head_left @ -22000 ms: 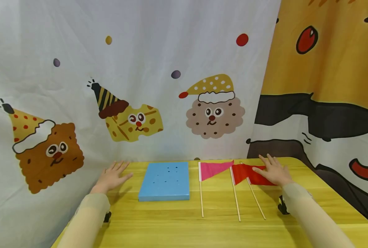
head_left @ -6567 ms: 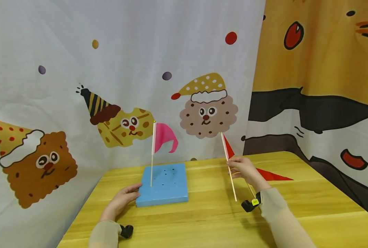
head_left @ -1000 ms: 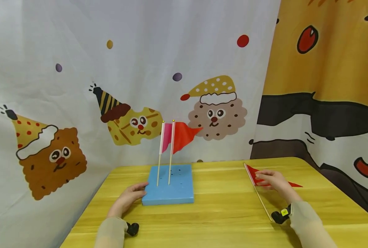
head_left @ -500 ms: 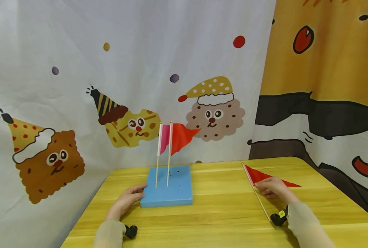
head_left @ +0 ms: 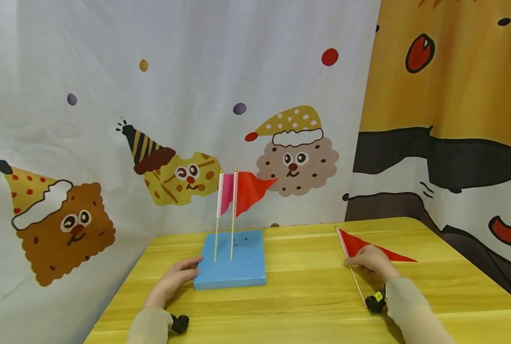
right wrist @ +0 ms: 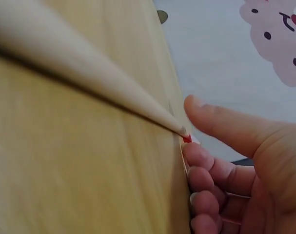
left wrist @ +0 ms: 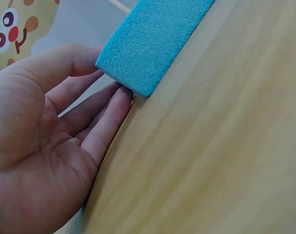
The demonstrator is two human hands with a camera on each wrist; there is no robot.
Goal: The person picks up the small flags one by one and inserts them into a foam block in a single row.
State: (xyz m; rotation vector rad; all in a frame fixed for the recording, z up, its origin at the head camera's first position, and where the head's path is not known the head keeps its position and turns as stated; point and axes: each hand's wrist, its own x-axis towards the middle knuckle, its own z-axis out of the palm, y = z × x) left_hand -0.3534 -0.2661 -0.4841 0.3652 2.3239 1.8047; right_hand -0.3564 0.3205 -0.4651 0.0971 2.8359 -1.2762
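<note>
The blue foam board lies flat on the table with small holes in its top. A pink pennant flag and an orange-red one stand upright in it on thin sticks. My left hand rests at the board's left edge; in the left wrist view its fingertips touch the side by the corner. A red pennant flag lies at the right. My right hand is over its stick; the right wrist view shows the thumb spread from curled fingers, the stick running between them.
The yellow wood-grain table ends at the back against a white curtain with cartoon prints. An orange and black printed curtain hangs at the right. A black wrist camera sits beside the lower end of the red flag's stick.
Since the first frame, the pink and orange-red flags have gone from table to board. In the last second my right hand has shifted left from the red flag's cloth to its stick.
</note>
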